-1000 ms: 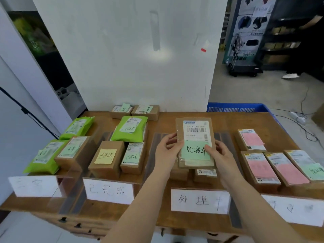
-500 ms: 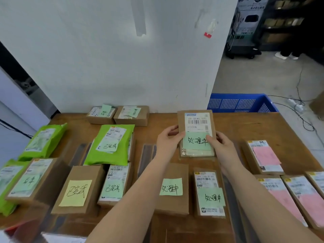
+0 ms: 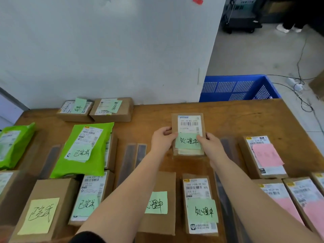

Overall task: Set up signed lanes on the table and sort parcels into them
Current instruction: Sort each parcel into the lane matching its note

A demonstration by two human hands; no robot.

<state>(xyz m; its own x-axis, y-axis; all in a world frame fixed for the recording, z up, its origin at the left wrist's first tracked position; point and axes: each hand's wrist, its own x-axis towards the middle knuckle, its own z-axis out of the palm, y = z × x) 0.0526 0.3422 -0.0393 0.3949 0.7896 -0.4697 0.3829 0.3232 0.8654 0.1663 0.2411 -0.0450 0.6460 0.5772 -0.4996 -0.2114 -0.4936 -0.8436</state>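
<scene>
A flat brown parcel [image 3: 188, 123] with a white shipping label and a green sticky note lies on the wooden table [image 3: 236, 120] in the middle lane. My left hand [image 3: 162, 139] grips its left edge and my right hand [image 3: 213, 146] grips its right edge. Two more brown parcels with green notes, one box [image 3: 159, 220] and one labelled box [image 3: 199, 204], lie nearer me in the same lane. Grey divider strips [image 3: 130, 160] separate this lane from the left one.
The left lane holds a green mailer [image 3: 84, 151], brown boxes [image 3: 42, 211] and another green mailer [image 3: 14, 144]. Two small boxes [image 3: 112, 109] sit by the white wall. Parcels with pink notes [image 3: 263, 155] fill the right lane. A blue crate [image 3: 236, 88] stands behind the table.
Both hands have carried the parcel forward and lowered it onto the table behind the two green-noted boxes. The camera has tilted down, so the lane signs have left the view.
</scene>
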